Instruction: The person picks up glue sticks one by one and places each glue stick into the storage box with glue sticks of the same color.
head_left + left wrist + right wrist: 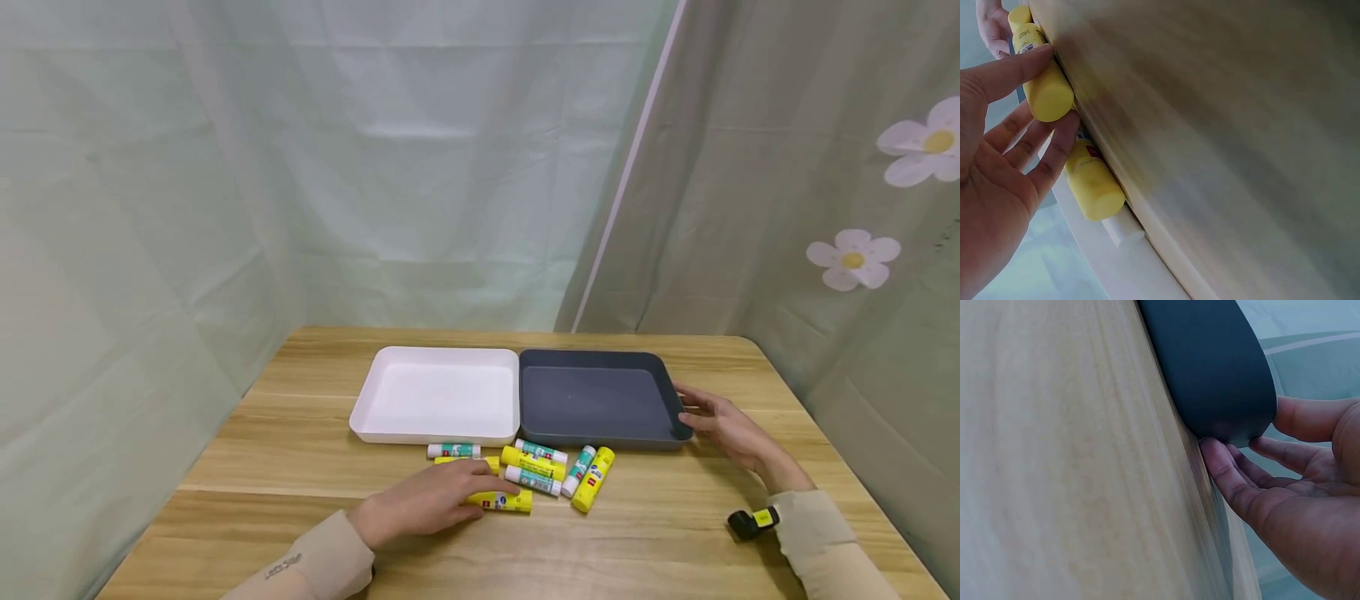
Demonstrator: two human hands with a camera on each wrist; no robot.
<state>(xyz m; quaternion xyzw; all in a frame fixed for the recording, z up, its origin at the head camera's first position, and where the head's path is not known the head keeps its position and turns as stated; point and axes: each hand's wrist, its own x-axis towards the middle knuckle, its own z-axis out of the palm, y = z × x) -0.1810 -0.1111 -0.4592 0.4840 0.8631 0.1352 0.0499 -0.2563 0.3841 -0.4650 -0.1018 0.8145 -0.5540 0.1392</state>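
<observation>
Yellow cylindrical plastic glue stick w/ printed label [506, 502] lay level at the wood-grain tabletop [637, 542], long axis approx. L–R, roughly parallel to the trays' near edges; one end pointed R, the other back twd the palm. Couldn't tell which end was the cap. Its L part was hidden under the L hand [427, 500]; the 2nd yellow stick [492, 462] behind was part-covered too. Contact underneath was hard to make out, label print too small to read. R wrist view cut off most of the dark slate-grey rectangular tray [600, 400]. Stick sat btwn thumb & fingers of the L grip, which was pinching it. R hand [727, 425] had fingers apart, touching that tray's R side nr the front corner. White rectangular tray [442, 400] adjoined its L side.
</observation>
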